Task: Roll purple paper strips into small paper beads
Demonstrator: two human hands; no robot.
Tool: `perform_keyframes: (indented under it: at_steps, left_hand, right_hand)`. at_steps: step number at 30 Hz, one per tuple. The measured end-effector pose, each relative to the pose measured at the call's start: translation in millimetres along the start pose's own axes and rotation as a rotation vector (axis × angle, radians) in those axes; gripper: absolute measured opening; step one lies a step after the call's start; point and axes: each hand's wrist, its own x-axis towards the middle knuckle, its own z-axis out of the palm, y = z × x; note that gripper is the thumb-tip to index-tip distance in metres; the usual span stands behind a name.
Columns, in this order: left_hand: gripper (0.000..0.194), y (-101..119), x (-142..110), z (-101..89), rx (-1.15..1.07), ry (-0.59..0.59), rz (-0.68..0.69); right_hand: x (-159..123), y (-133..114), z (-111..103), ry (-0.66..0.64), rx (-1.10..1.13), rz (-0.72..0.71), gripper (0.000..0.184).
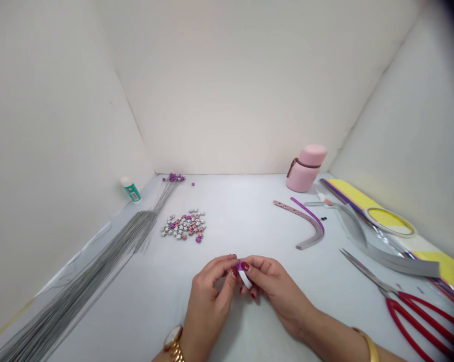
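My left hand [209, 296] and my right hand [272, 294] meet in front of me, and the fingers of both pinch a small folded white and purple paper strip [244, 275]. The fingers hide most of it. A heap of small silver, purple and pink paper stars [183, 225] lies on the white tabletop [227, 206], ahead and left of my hands. Curved pink, purple and grey paper strips [305, 221] lie ahead and to the right. Red-handled scissors [419, 317] rest near my right forearm.
A long bundle of thin silver wires [98, 256] runs along the left side, ending in purple stars at the back. A green-labelled glue bottle [130, 191], a pink container [305, 168], a tape roll [390, 222] and stacked yellow paper [445, 269] stand around white walls.
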Motion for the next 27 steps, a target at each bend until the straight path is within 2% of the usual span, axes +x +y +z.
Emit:
perform_keyframes:
  at_steps: [3,7,12,18,23,27]
  left_hand:
    - [0.018,-0.2,3.0,1.5,-0.192,0.025,-0.129]
    - [0.014,0.0,4.7,2.7,-0.339,-0.014,-0.166]
    - [0.009,2.7,4.9,3.0,-0.446,-0.02,-0.225]
    - [0.012,1.6,7.1,3.7,-0.451,0.03,-0.393]
    - [0.012,-0.7,4.1,4.6,-0.312,0.06,-0.329]
    - [0.011,1.0,1.3,1.0,-0.099,0.068,-0.12]
  right_hand:
    - [0.2,-0.1,0.1,-0.014,0.005,0.014,0.023]
    - [-0.8,2.0,-0.1,-0.022,0.011,0.006,0.023]
    - [-0.8,4.1,-0.7,-0.015,0.001,0.018,0.028]
    - [1.1,6.6,0.0,0.003,-0.04,0.048,0.026]
    - [-0.6,4.9,1.1,-0.006,-0.014,0.085,0.028]
    - [-2.8,1.5,2.1,-0.062,0.088,0.084,0.024]
